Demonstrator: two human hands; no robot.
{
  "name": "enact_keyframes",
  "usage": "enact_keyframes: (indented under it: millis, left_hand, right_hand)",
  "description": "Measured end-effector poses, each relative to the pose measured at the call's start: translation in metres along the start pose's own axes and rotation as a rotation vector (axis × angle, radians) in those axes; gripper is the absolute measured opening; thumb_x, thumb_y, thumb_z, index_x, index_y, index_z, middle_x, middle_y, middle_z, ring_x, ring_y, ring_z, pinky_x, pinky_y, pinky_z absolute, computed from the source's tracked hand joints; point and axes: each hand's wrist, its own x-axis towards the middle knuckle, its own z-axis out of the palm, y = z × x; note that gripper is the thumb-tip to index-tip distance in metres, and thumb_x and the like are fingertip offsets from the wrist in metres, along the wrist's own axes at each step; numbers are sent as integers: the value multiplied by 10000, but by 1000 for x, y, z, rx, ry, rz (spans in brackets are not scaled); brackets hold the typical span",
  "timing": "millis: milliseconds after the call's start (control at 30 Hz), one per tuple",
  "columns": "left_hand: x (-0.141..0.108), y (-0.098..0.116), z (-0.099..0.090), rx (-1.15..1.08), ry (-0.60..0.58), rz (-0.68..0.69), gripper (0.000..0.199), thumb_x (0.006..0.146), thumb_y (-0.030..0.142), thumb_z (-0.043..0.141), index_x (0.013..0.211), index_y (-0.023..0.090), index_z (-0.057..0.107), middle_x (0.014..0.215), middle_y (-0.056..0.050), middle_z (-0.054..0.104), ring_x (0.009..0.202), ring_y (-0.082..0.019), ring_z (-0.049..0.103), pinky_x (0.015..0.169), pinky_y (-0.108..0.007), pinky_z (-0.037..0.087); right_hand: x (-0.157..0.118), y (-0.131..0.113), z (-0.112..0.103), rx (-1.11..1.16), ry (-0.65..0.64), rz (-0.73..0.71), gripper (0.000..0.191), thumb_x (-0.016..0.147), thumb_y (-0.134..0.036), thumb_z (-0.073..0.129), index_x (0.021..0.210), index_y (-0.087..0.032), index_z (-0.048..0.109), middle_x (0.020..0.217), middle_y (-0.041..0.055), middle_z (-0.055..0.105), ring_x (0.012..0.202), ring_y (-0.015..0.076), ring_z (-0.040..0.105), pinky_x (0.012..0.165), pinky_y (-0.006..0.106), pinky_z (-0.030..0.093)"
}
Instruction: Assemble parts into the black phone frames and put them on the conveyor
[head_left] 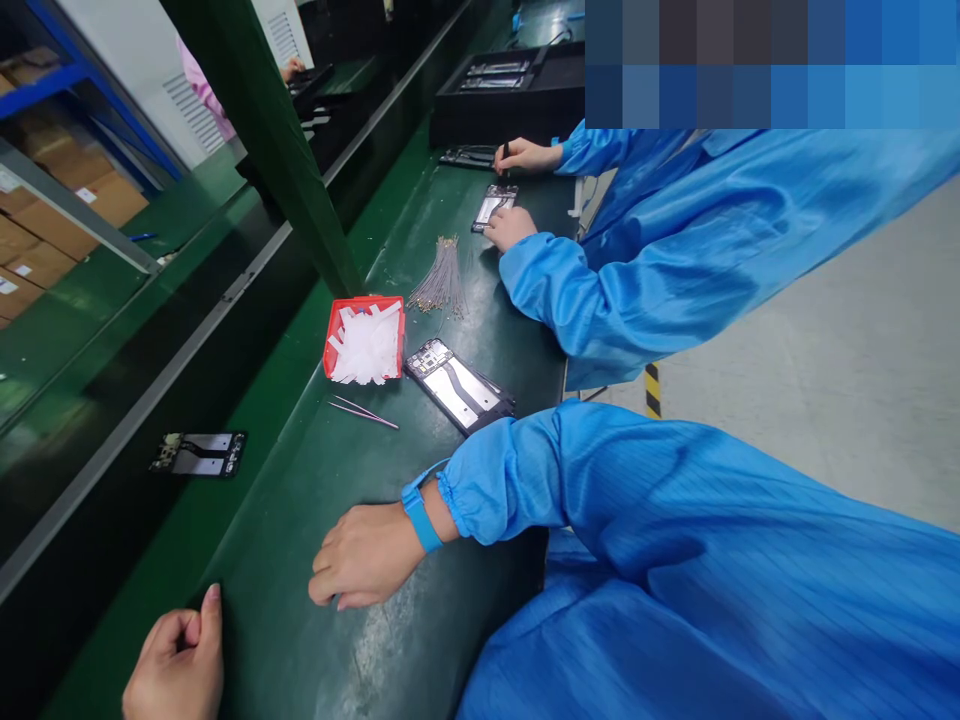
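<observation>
Green bench [277,530]: phone [466,392] lies uncovered, internals exposed; tweezers [364,412] unheld near right hand [367,555], fingers curled together. Left hand [174,655]: thumb apart from curled fingers.

My left hand [176,655] cut off by bottom edge; fingertips of my right hand [367,555] curled under, partly hidden; my right sleeve [510,470] covers one corner of opened smartphone [459,388]; co-worker [675,260] partly pixelated; carton labels [86,195] illegible.
</observation>
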Motion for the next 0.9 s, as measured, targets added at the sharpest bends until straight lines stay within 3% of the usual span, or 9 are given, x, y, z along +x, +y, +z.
enact_keyframes:
  millis: [400, 667, 900]
  left_hand:
    - [1, -1, -1, 12, -34, -43, 539, 875, 665, 532, 641, 228, 321, 622, 49, 389, 545, -145, 394, 544, -299, 335]
    - [2, -2, 0, 19, -43, -44, 539, 875, 672, 529, 639, 231, 327, 604, 46, 385, 541, -148, 396, 545, -300, 338]
    - [4, 0, 1, 24, -23, -33, 530, 867, 666, 528, 636, 232, 333, 609, 41, 388, 544, -152, 404, 540, -299, 333]
  right_hand:
    - [1, 1, -1, -18, 6, -8, 74, 1013, -279, 628, 991, -233, 574, 985, -1, 717, 922, 162, 658, 711, 289, 472]
    - [2, -2, -1, -23, 5, 31, 180, 977, -297, 687, 924, -258, 519, 942, -34, 684, 906, 137, 641, 702, 275, 484]
    - [-1, -7, -1, -139, 10, 61, 126, 990, -341, 665, 1014, -264, 568, 968, -12, 681, 873, 164, 636, 652, 291, 462]
